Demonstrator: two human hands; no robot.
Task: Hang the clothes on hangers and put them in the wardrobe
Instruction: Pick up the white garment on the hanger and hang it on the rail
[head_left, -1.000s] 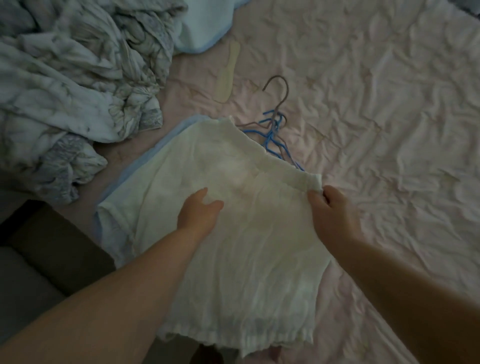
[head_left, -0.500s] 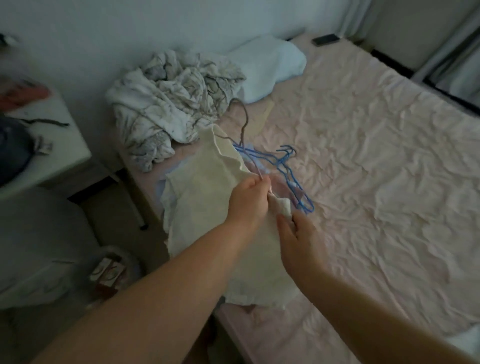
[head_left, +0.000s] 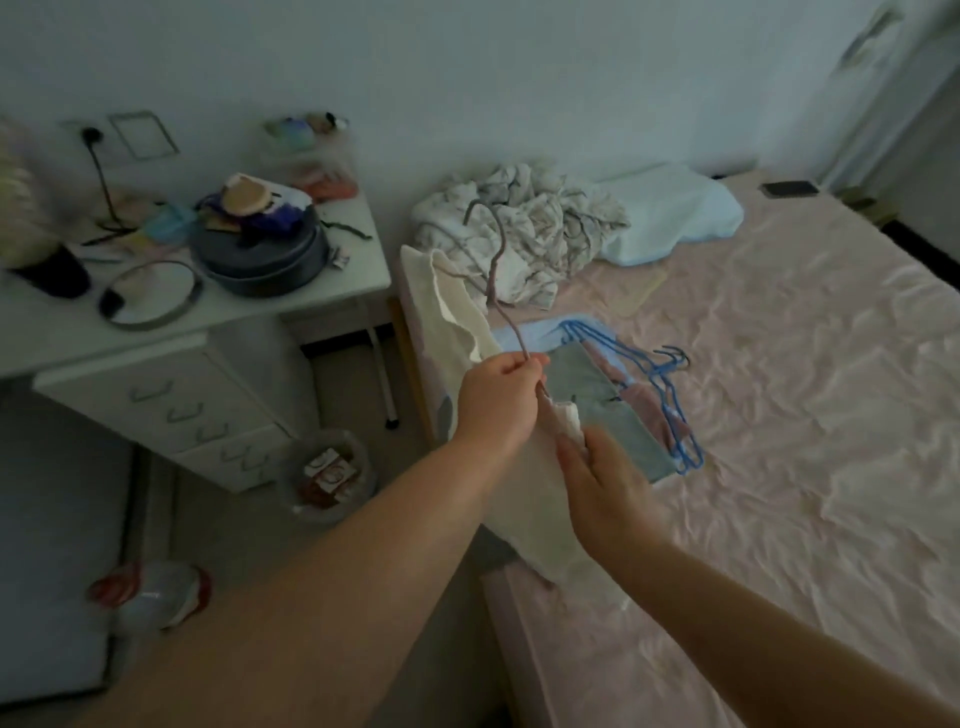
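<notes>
A cream white garment (head_left: 457, 317) hangs from a thin brownish hanger (head_left: 498, 270) lifted above the bed's left edge. My left hand (head_left: 496, 400) grips the hanger's neck just below its hook, together with the garment's top edge. Just below and to the right, my right hand (head_left: 605, 483) pinches a bunched white fold of the garment. Several blue wire hangers (head_left: 657, 384) lie on the bed, on top of a grey-blue garment (head_left: 618, 426) and a light blue cloth (head_left: 535, 338).
The bed has a wrinkled pink sheet (head_left: 805, 415), a crumpled patterned blanket (head_left: 540, 234), a pale blue pillow (head_left: 675, 213) and a dark phone (head_left: 788, 188). A cluttered white desk (head_left: 218, 312) stands left. A bin (head_left: 330, 475) and a plastic bag (head_left: 150, 597) sit on the floor.
The garment lay flat on the bed under both hands. My left hand has taken the hanger and lifted it with the garment off the bed; my view has risen toward the room.
</notes>
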